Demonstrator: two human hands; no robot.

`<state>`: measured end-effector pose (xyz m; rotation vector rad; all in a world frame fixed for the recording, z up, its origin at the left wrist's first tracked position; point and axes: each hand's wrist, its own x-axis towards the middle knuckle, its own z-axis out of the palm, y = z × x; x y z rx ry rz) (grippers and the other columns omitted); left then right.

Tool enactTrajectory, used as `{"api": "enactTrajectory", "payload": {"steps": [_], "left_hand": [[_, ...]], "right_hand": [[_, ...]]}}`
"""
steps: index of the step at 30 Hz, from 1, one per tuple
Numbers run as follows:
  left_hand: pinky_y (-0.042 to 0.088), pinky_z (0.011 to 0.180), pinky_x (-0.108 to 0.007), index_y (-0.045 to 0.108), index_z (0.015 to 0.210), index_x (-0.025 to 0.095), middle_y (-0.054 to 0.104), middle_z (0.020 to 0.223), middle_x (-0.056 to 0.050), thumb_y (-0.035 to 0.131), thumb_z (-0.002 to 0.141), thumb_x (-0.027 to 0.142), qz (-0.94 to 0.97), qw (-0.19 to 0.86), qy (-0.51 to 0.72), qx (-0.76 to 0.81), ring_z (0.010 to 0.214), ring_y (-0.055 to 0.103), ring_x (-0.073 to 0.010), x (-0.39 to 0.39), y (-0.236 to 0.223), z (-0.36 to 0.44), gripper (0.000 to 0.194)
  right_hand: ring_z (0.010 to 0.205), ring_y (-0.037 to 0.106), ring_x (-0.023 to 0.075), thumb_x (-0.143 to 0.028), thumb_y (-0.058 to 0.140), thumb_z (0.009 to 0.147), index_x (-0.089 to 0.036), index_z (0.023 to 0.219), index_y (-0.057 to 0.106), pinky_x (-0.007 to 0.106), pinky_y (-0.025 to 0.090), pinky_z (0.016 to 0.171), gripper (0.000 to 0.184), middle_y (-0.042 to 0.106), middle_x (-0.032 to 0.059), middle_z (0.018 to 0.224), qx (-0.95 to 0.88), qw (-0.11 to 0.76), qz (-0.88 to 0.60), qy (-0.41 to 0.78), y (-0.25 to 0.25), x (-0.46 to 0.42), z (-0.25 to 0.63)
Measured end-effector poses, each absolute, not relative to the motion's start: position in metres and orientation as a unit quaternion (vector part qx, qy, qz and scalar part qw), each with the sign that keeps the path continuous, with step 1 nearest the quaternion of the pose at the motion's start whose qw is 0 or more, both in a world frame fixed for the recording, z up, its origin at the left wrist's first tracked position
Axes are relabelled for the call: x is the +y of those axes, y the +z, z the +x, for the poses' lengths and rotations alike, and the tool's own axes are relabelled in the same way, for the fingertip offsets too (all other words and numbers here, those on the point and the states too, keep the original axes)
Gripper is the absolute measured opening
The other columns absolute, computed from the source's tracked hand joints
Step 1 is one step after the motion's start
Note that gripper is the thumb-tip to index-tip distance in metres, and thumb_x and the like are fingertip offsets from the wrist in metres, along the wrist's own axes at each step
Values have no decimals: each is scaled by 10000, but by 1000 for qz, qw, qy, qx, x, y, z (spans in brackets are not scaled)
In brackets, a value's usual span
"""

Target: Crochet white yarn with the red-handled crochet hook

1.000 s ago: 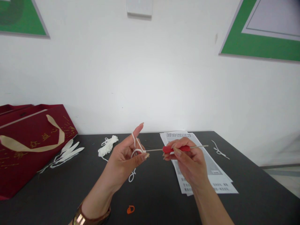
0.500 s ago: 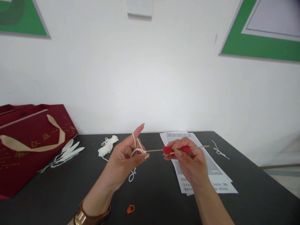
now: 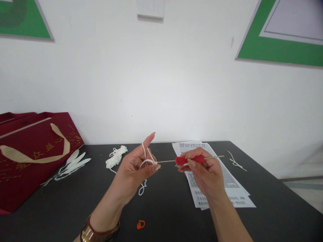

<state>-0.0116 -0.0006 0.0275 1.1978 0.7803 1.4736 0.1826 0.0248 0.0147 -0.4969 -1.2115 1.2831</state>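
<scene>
My left hand [image 3: 133, 169] is raised above the black table [image 3: 164, 208], its forefinger pointing up with white yarn [image 3: 145, 158] looped over it and pinched between thumb and middle finger; a yarn tail hangs below. My right hand [image 3: 203, 173] grips a crochet hook [image 3: 189, 159] by its red handle, held level. The metal tip reaches left into the yarn loop at my left thumb.
A dark red gift bag [image 3: 30, 151] with a gold ribbon lies at the left. White petal-shaped pieces [image 3: 73, 161] and a small yarn bundle [image 3: 116, 156] lie beyond my left hand. Printed sheets [image 3: 234, 191] sit under my right hand, a yarn scrap [image 3: 236, 163] further right, an orange clip [image 3: 140, 224] near me.
</scene>
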Motion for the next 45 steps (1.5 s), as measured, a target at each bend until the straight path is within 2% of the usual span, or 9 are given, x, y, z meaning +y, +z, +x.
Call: {"api": "enactTrajectory", "payload": {"steps": [12,19,28,35,40,45], "left_hand": [[370,577,-248,493,1352,329,556,710,14,721,740,141,569,469,583,342,652,463,-122,2,23,-18,680],[380,596,-227,457,1371,337,566,725,29,728,718,109,531,517,583,334,646,474,-96,4,21,-18,742],[356,583,-219,448,1382,297,571,699,29,751,702,145,488,549,596,324,622,476,-83,3,24,-13,760],[355,624,-233,415,1399,301,556,702,36,729,730,123,498,592,555,306,643,478,-90,5,22,-17,760],[350,608,-230,407,1402,317,562,719,33,730,739,148,521,568,546,328,645,471,-92,4,24,-17,757],[368,610,-221,418,1391,336,566,744,35,732,742,163,536,551,542,341,646,467,-87,4,24,-18,742]], "right_hand": [[625,718,168,-255,721,781,-185,773,661,264,593,606,92,760,41,773,-508,602,-228,573,19,21,181],[723,721,184,-223,710,787,-197,810,665,278,610,600,57,716,28,867,-524,593,-203,577,13,27,187],[783,723,192,-226,737,766,-209,805,678,269,614,620,73,717,28,856,-535,606,-222,546,18,22,185],[723,726,197,-222,730,771,-195,798,683,285,619,598,61,713,39,838,-546,603,-215,541,15,27,189],[689,728,185,-220,718,783,-192,812,685,271,613,592,52,727,37,841,-548,591,-210,554,13,31,192],[652,727,178,-243,710,796,-189,831,669,262,595,603,77,747,41,754,-541,582,-214,568,14,29,193]]}}
